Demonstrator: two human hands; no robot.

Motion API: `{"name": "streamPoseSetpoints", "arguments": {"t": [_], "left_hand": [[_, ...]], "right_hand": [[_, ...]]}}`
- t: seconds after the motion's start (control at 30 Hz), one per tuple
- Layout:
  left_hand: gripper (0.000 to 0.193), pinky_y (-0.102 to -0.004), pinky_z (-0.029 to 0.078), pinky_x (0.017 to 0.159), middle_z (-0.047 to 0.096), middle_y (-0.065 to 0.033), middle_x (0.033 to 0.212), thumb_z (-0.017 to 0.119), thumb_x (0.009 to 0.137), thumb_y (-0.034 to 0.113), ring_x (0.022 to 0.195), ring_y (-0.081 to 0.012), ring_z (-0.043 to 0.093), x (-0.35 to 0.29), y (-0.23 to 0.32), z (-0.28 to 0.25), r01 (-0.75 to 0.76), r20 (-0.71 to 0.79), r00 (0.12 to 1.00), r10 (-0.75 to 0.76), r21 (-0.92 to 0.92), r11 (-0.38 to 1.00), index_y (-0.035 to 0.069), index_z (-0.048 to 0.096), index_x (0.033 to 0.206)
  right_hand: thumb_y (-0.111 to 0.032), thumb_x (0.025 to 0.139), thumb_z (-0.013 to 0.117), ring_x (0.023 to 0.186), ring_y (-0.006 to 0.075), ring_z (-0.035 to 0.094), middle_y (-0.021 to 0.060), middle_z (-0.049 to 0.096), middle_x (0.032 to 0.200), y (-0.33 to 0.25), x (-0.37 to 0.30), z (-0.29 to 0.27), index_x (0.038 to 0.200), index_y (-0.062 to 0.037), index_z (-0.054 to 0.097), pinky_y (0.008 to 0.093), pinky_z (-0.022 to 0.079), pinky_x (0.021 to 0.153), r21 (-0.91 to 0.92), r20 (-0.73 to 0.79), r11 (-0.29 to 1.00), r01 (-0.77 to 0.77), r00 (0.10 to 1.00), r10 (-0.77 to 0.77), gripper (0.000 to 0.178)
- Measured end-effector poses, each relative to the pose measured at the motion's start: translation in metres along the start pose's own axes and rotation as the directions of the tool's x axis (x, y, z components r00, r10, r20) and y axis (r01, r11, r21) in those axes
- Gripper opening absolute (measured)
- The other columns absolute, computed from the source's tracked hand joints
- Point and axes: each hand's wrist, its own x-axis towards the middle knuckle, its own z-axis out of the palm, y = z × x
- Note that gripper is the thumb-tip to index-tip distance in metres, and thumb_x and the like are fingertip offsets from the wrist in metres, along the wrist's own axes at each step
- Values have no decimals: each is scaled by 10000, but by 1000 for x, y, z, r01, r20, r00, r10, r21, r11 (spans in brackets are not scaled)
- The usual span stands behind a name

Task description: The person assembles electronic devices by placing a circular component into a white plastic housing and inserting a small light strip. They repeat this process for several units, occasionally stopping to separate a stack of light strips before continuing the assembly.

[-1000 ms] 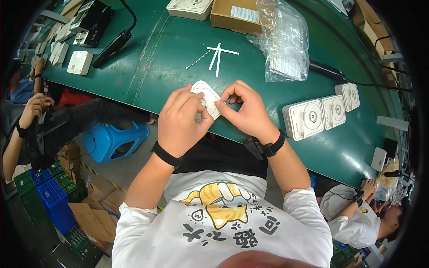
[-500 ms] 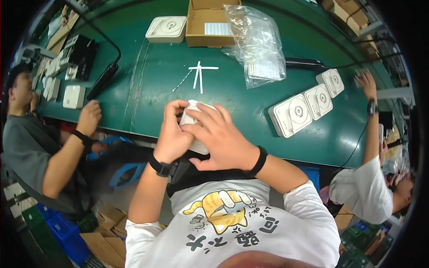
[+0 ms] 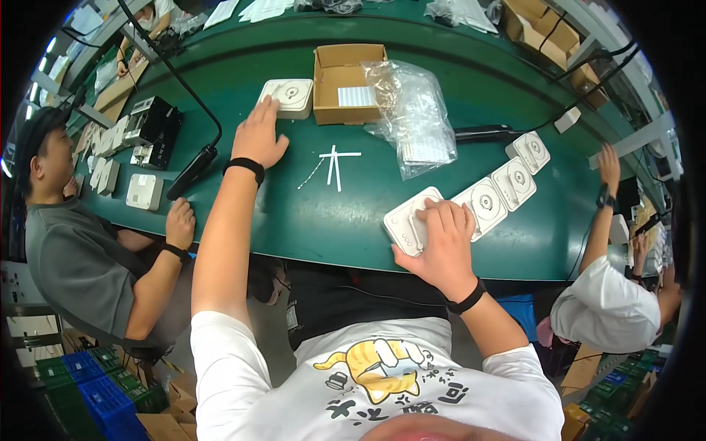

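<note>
My right hand [image 3: 446, 242] grips a white, rounded-square plastic device [image 3: 403, 220], its thumb at the near edge and its fingers curled over the face. This device lies at the near left end of a slanting row of three similar white devices [image 3: 513, 184], each with a round dial-like recess. Farther left, my left hand [image 3: 259, 134] stretches forward, fingers extended at the near left edge of another white device [image 3: 296, 109]. Whether the fingertips press on it I cannot tell; they are not wrapped round it.
An open cardboard box [image 3: 349, 114] stands beside the far device, with a clear plastic bag [image 3: 415, 125] against it. White strips [image 3: 334, 167] lie mid-table. A black tool on a cord [image 3: 193, 173] rests at left. Co-workers' arms [image 3: 151, 287] reach in at both sides.
My hands have parted from the white thing held before me. The right now has a device at the row's near end; the left has reached forward to the far device. The view has tilted up.
</note>
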Motion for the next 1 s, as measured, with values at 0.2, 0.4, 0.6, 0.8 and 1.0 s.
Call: {"name": "streamPoseSetpoints", "arguments": {"t": [0.2, 0.4, 0.6, 0.8, 1.0], "left_hand": [[724, -547, 550, 1184, 636, -183, 1618, 891, 905, 268, 1480, -413, 634, -11, 43, -56, 106, 369, 920, -133, 94, 990, 94, 646, 1563], [740, -532, 549, 1207, 653, -185, 1534, 936, 869, 316, 1426, -441, 652, -57, 51, -86, 181, 157, 970, -185, 35, 983, 77, 663, 1513], [749, -574, 536, 1197, 628, -236, 1569, 970, 827, 282, 1392, -503, 648, -110, 43, -88, 344, 117, 939, -323, -275, 898, 59, 671, 1476], [690, -566, 540, 1181, 621, -270, 1638, 975, 821, 230, 1422, -495, 645, -164, 116, -133, 278, 153, 958, -242, -301, 912, 57, 698, 1430], [536, -547, 542, 1158, 665, -247, 1664, 954, 858, 188, 1467, -454, 664, -148, 154, -129, 139, 201, 978, -53, -442, 886, 68, 742, 1336]], "right_hand": [[-353, 827, 951, 1413, 431, 598, 187, 686, 1461, 26, 5, -13, 1304, -76, 732, 602, 382, 1240, -64, -69, 980, -187, 981, 183, 593], [-137, 939, 858, 1314, 408, 660, 199, 713, 1392, -9, 38, 9, 1281, -74, 742, 545, 499, 1134, 146, -196, 987, 71, 980, -42, 367], [-143, 1014, 833, 1128, 406, 740, 138, 751, 1226, -19, 110, 108, 1250, -57, 781, 486, 602, 985, 281, -129, 960, 8, 991, 29, 257], [-168, 1036, 831, 982, 358, 758, 126, 758, 1162, -7, 137, 125, 1275, -82, 791, 478, 619, 850, 322, 45, 933, -159, 987, 153, 257], [-177, 1078, 859, 835, 155, 704, 36, 752, 1017, 1, 130, 120, 1250, -58, 783, 323, 585, 765, 577, 22, 800, -165, 982, 187, 223]]}}
